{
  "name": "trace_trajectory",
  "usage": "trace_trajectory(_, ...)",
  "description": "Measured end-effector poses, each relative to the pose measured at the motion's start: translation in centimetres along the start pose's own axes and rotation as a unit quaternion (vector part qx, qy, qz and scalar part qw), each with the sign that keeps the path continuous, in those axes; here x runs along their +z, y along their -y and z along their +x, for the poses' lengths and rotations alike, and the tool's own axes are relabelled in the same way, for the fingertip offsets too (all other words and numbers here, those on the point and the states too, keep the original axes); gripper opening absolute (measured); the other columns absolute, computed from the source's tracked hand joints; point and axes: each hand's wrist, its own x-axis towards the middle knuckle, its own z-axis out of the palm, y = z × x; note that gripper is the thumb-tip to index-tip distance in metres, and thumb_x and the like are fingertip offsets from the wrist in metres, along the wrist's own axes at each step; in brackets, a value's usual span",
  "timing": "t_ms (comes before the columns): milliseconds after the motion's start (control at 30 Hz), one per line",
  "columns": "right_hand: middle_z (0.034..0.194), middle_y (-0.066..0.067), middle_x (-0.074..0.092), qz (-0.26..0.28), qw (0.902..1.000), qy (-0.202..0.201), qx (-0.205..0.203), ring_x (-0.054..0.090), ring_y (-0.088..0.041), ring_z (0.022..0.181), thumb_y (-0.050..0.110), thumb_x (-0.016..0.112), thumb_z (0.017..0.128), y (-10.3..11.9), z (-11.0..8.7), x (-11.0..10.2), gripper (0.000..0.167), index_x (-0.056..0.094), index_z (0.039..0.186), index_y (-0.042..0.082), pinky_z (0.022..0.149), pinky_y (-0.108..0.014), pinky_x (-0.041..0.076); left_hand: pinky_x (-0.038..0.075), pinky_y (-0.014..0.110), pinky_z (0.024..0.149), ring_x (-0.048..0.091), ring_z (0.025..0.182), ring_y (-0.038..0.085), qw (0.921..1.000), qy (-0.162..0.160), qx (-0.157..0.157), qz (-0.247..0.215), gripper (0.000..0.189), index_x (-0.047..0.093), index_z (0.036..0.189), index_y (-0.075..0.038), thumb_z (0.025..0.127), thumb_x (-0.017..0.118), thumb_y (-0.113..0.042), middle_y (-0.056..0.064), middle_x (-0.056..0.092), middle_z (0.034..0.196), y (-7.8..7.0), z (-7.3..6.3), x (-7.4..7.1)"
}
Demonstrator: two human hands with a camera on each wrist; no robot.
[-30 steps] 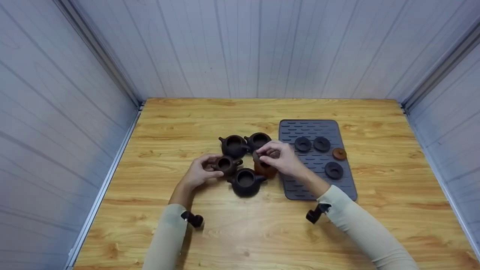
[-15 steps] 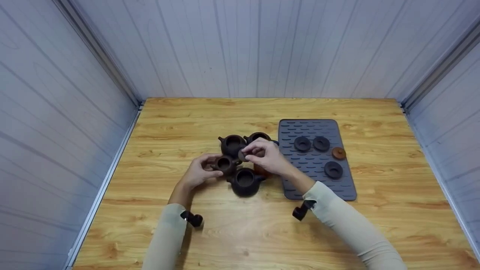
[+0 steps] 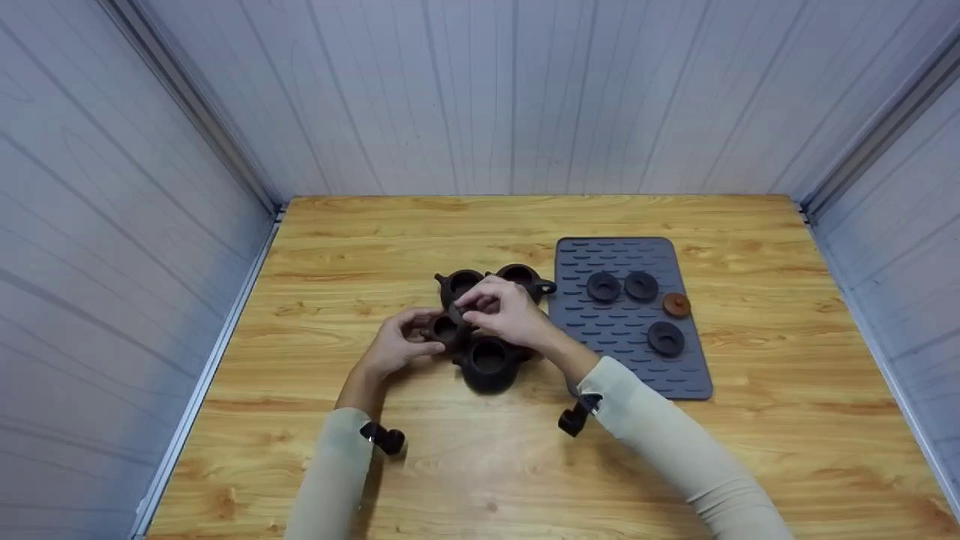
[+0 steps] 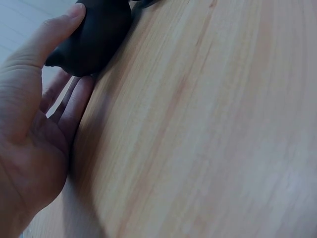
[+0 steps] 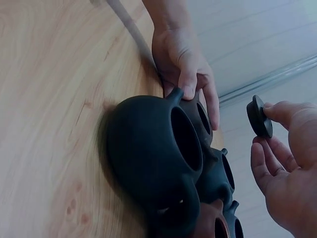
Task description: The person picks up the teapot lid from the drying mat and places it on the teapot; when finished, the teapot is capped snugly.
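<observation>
My left hand (image 3: 394, 346) grips a small dark brown teapot (image 3: 437, 334) from its left side, thumb in front and fingers behind. That teapot stands lidless on the table. My right hand (image 3: 510, 313) pinches a dark teapot lid (image 5: 256, 119) between thumb and fingers, a little above the small teapot's opening and apart from it. A larger black teapot (image 3: 489, 375) sits just in front, its mouth uncovered. Two more dark teapots, one at back left (image 3: 456, 285) and one at back right (image 3: 517, 274), are open too. A reddish-brown teapot (image 5: 208, 224) is hidden under my right hand in the head view.
On the right lies a grey ridged mat (image 3: 600, 375). It bears several lids, among them a front dark lid (image 3: 666, 349) and an orange-brown lid (image 3: 676, 304). Pale panel walls (image 3: 480, 97) enclose the wooden table (image 3: 450, 480) at the back and sides.
My right hand has carried the dark lid leftward, from over the reddish-brown teapot to just above the small teapot. The left hand has kept its grip in place.
</observation>
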Motion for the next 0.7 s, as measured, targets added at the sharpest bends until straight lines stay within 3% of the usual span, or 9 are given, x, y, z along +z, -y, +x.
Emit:
trace_trajectory(433, 0.122, -0.016, 0.076, -0.006, 0.9995, 0.027, 0.012, 0.077, -0.028, 0.109, 0.013, 0.083, 0.102, 0.2, 1.3, 1.6, 0.022, 0.085, 0.124, 0.009, 0.099, -0.034, 0.063, 0.059, 0.02, 0.103, 0.072, 0.131, 0.035, 0.9999, -0.008, -0.001, 0.007, 0.063, 0.063, 0.148, 0.012, 0.091, 0.087, 0.009, 0.034, 0.07, 0.144, -0.2, -0.3, 0.1)
trace_trajectory(700, 0.124, -0.016, 0.078, -0.01, 0.9991, 0.032, 0.026, 0.08, -0.031, 0.11, 0.011, 0.082, 0.103, -0.8, 1.7, 2.1, 0.02, 0.085, 0.123, 0.007, 0.1, -0.038, 0.065, 0.059, 0.019, 0.103, 0.073, 0.12, 0.009, 1.0, -0.005, 0.006, 0.004, 0.063, 0.062, 0.148, 0.014, 0.091, 0.088, 0.007, 0.034, 0.07, 0.145, 0.1, 0.0, -0.1)
